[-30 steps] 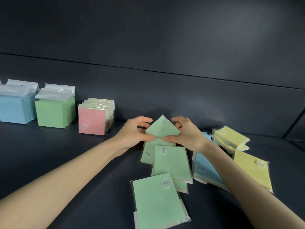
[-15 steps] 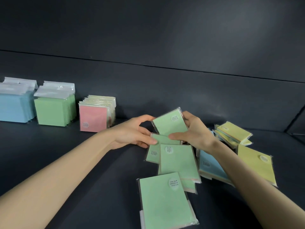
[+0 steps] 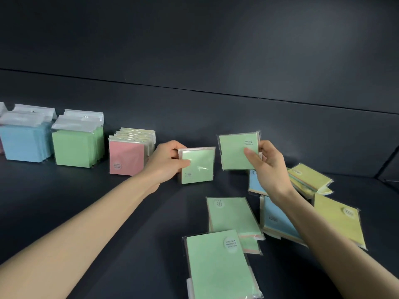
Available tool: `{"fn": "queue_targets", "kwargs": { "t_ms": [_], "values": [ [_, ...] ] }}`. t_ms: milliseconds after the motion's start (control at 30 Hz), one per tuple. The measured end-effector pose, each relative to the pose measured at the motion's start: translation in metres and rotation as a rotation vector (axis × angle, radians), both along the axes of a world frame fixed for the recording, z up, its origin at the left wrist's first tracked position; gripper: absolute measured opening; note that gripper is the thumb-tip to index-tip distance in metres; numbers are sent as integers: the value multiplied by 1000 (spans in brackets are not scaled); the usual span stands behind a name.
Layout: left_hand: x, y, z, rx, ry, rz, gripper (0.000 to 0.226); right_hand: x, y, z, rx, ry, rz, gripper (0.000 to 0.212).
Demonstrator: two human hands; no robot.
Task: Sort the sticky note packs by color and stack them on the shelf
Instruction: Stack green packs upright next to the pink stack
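My left hand [image 3: 166, 162] grips a green sticky note pack [image 3: 197, 166] upright, its lower edge near the dark shelf [image 3: 86, 212]. My right hand [image 3: 267, 165] pinches a second green pack [image 3: 235, 152], held up off the shelf. Two more green packs [image 3: 232, 216] [image 3: 218, 264] lie flat in front. Blue packs [image 3: 278, 219] and yellow packs [image 3: 339, 221] lie scattered at the right, partly under my right forearm. Upright sorted rows stand at the back left: blue [image 3: 23, 143], green [image 3: 75, 147] and pink-fronted [image 3: 127, 157].
The shelf's dark back wall [image 3: 216, 108] rises right behind the rows. A dark side panel [image 3: 388, 165] closes the shelf at the far right. Bare shelf surface lies between the pink-fronted row and my left hand.
Both hands have lifted off the pile, each with one green pack. The left hand has moved left and stood its pack upright; the right has raised its pack.
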State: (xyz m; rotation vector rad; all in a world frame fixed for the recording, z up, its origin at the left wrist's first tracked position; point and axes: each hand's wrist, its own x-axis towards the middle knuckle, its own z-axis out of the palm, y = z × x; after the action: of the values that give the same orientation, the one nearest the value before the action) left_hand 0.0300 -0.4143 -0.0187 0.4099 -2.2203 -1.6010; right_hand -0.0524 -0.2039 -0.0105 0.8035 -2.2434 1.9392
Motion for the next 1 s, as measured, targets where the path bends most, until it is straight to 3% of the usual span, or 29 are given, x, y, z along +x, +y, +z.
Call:
{"fn": "queue_targets", "kwargs": {
  "t_ms": [67,167,233,300,467,600,800,1000],
  "values": [
    [-2,-2,-2,-57,0,48,20,2,-2,0,-15,-10,5,5],
    [-1,3,-1,37,1,-19,12,3,-7,-4,62,-37,35,9],
    [0,10,0,149,1,-99,22,4,-12,-9,168,-30,53,16],
    [1,14,0,191,-2,-152,34,5,-16,-13,264,1,59,8],
    [3,19,-5,-15,59,-215,24,12,-19,-12,430,71,54,11],
    [3,18,-6,-31,87,-206,20,13,-19,-11,455,35,79,15],
    [3,15,-5,-12,88,-233,21,9,-17,-11,368,6,39,25],
    [3,11,-6,34,78,-177,28,5,-7,-2,107,63,-5,17]
  ]
}}
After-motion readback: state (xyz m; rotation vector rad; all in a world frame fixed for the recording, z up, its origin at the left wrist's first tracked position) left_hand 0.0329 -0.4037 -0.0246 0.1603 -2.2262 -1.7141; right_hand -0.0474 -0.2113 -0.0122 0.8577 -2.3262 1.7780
